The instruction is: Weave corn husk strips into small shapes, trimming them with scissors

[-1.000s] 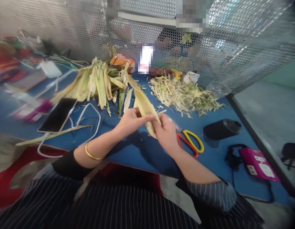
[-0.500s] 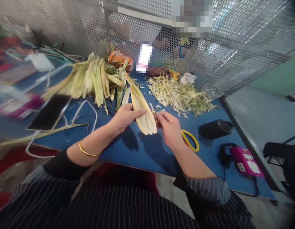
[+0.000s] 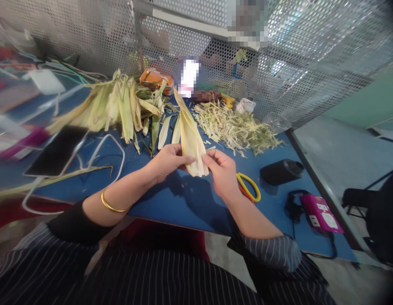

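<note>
A pale yellow-green corn husk (image 3: 192, 137) is held up over the blue table, its pointed tip away from me and its wide ragged end toward me. My left hand (image 3: 169, 161) pinches the left edge near the wide end, thumb on top. On the opposite edge, my right hand (image 3: 220, 169) grips the husk between thumb and fingers. Just behind lie loose husk pieces (image 3: 165, 132). To the left is a pile of whole husks (image 3: 120, 103); to the right, a heap of shredded husk strips (image 3: 236, 127).
Yellow-handled scissors (image 3: 250, 187) lie right of my right hand, near a black cylinder (image 3: 281, 171) and a magenta box (image 3: 322, 214) with a black cable. A tablet-like black device (image 3: 58, 150) and white cable (image 3: 120, 163) lie left. Perforated metal panels (image 3: 196, 44) stand behind.
My right hand has shifted from beside the husk's right edge onto its wide end, thumb on top. The husk now points more upright. The view has moved slightly.
</note>
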A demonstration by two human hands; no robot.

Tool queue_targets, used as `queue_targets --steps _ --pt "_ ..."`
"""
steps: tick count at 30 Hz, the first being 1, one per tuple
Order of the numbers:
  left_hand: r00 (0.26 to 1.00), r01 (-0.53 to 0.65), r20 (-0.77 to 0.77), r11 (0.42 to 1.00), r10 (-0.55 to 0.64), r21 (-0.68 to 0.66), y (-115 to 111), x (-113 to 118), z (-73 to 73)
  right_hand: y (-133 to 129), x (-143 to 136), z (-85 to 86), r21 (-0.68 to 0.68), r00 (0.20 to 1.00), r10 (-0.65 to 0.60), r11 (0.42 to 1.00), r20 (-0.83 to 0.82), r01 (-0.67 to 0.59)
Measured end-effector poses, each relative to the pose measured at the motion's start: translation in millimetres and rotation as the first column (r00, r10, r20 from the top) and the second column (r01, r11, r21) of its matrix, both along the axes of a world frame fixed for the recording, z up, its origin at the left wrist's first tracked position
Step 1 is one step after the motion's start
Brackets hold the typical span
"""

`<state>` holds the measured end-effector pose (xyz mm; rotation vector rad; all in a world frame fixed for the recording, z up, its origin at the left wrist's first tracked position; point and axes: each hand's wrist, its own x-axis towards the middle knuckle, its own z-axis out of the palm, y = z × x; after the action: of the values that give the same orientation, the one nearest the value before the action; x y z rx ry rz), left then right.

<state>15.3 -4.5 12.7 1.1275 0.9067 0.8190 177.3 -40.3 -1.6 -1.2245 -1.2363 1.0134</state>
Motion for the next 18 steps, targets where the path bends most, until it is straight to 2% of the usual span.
queue_targets --steps 6,13,15,18 --pt "1.0 -0.021 0.022 1.0 0.021 0.001 3.7 -4.1 -0.1 2.2 -2.2 0.0 0.032 0.994 -0.046 0.998 -0.096 0.049" --pt "0.994 -0.085 -0.062 0.993 0.09 0.079 2.2 -2.7 0.0 -0.3 0.9 4.5 0.079 0.992 -0.026 0.997 0.122 0.016" --pt "0.988 -0.088 -0.114 0.985 0.105 0.146 1.0 -1.1 -2.0 -1.1 1.3 5.6 0.098 0.984 -0.045 0.995 0.171 0.028" --pt "0.969 -0.01 -0.234 0.957 0.081 0.288 -1.3 0.2 -6.6 -1.4 1.5 6.1 0.136 0.965 -0.103 0.988 0.242 0.071"
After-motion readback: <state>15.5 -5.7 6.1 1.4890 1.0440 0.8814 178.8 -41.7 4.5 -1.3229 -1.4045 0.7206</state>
